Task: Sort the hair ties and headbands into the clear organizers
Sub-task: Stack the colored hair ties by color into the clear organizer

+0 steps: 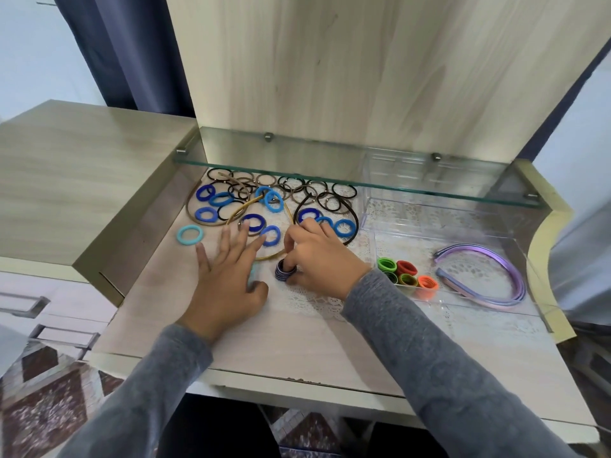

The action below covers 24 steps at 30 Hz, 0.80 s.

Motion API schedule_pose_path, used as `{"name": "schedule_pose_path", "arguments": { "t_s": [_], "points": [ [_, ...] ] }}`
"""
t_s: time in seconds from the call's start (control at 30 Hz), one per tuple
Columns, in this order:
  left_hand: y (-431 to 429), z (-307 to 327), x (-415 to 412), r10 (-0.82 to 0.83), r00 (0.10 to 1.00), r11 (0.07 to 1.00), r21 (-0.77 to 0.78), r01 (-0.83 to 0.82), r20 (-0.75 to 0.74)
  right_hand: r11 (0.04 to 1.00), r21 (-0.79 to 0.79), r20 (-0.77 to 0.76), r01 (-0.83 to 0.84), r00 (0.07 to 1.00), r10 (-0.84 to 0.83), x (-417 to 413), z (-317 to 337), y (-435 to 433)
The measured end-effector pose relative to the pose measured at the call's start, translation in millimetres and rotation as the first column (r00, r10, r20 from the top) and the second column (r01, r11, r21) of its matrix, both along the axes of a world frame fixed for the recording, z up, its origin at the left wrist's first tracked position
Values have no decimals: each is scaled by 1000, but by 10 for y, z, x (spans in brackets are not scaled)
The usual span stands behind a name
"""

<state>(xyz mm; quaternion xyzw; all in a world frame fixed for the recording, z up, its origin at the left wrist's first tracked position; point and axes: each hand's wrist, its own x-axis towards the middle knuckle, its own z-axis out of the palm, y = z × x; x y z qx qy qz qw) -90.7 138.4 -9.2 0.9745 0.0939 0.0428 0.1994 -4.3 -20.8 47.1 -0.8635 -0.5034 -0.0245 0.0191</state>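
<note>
Pale worktop (pixel 158 309) holds loose blue hair ties (pixel 270 235) at the flat, open left hand (pixel 228 279), while the grip of the right hand (pixel 319 259) pinches a stack of dark ties (pixel 284 272) that could spring apart before reaching the clear organizer (pixel 463 246).

Bright, even indoor light — soft shadows under the glass shelf (pixel 347 173), slight overall blur, wide-angle bending at edges.

Surface (pixel 158 312) contents: loose hair ties (pixel 198 214) and loose headbands (pixel 244 206) heaped rear left beneath the glass shelf (pixel 330 163), single hair tie (pixel 181 235) front-left of the heap, front organizer (pixel 413 246) at right holding rolled hair ties (pixel 406 267) left of stored headbands (pixel 522 289), second organizer (pixel 396 206) directly behind it.
</note>
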Motion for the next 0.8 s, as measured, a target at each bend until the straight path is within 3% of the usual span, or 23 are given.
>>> {"name": "schedule_pose_path", "arguments": {
  "t_s": [0.23,0.43,0.57,0.8],
  "points": [
    [-128,17,-23,-158,978,987,34,154,138,998,55,10,21,1000,-21,2,59,-48],
    [-307,133,56,-137,975,963,-206,172,174,992,115,39,59,997,-64,75,201,-199],
    [-476,293,186,-134,978,929,-323,181,163,994,61,34,92,995,-94,166,361,-373],
    [-839,534,493,-272,956,874,-387,294,112,983,-20,1,182,983,-182,313,606,-814]
  ]
}}
